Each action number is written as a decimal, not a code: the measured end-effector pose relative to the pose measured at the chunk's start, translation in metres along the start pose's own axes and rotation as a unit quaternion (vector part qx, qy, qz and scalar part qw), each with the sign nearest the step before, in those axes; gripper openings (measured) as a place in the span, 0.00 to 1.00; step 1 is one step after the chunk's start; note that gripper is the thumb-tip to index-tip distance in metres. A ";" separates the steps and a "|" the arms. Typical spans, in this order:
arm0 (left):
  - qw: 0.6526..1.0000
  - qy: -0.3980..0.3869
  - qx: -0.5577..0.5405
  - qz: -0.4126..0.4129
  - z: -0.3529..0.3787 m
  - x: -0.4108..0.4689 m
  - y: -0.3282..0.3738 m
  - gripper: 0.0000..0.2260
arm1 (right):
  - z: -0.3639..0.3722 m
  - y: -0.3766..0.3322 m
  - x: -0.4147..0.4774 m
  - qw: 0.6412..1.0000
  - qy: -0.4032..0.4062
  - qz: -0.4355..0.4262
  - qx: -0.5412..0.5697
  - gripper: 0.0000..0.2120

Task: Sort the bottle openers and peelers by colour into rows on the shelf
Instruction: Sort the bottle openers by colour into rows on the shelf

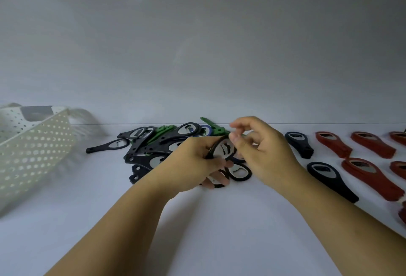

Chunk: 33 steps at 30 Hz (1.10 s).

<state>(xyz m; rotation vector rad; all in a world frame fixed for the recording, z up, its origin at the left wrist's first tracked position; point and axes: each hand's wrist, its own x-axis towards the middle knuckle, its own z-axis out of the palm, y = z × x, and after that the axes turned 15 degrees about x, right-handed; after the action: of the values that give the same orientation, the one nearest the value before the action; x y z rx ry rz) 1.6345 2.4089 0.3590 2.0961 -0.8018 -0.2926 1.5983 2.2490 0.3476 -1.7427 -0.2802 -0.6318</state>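
Left hand (197, 159) grips a black opener (225, 149) just above the shelf (219, 220). Right hand (263, 150) is half-curled at its rim, pinch unclear. Red openers (371, 147) are in rows and two dark openers (299, 148) are placed. The mixed pile (153, 146) is unsorted, so I'm roughly halfway.

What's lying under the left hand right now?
The left hand grips a black opener; below it a second opener lies on the shelf. The hand covers the pile's right edge, so what's there is hidden.
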 end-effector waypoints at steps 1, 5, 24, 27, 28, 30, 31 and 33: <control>0.999 0.027 -0.038 -0.017 0.000 0.001 0.000 0.12 | -0.002 0.000 0.000 1.000 0.012 0.016 -0.004 0.08; 0.945 0.148 -0.281 -0.080 -0.012 0.008 -0.003 0.13 | -0.009 0.004 -0.002 0.967 -0.148 0.095 -0.184 0.03; 0.903 0.067 -0.407 -0.122 -0.012 0.013 -0.008 0.13 | -0.009 0.003 0.000 0.981 -0.091 0.031 -0.166 0.08; 0.934 -0.041 -0.334 -0.117 -0.008 0.007 -0.003 0.12 | -0.008 -0.001 0.000 0.992 -0.044 0.002 -0.118 0.09; 0.941 -0.079 -0.311 -0.104 -0.007 0.005 -0.002 0.12 | -0.007 -0.001 0.000 0.994 -0.033 0.002 -0.103 0.09; 0.954 -0.131 -0.260 -0.072 -0.006 0.002 -0.003 0.14 | -0.004 -0.002 0.000 0.998 -0.012 0.019 -0.065 0.08; 0.959 -0.138 -0.241 -0.060 -0.005 0.002 -0.003 0.15 | -0.004 -0.002 0.001 0.998 -0.001 0.032 -0.049 0.08; 0.961 -0.119 -0.243 -0.061 -0.003 0.005 -0.006 0.16 | -0.005 -0.002 0.002 0.998 0.014 0.052 -0.045 0.08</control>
<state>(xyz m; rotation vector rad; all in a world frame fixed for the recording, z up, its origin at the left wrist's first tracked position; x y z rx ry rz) 1.6426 2.4108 0.3564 1.6641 -0.6546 -0.7422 1.5980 2.2443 0.3510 -1.8202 -0.1425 -0.6007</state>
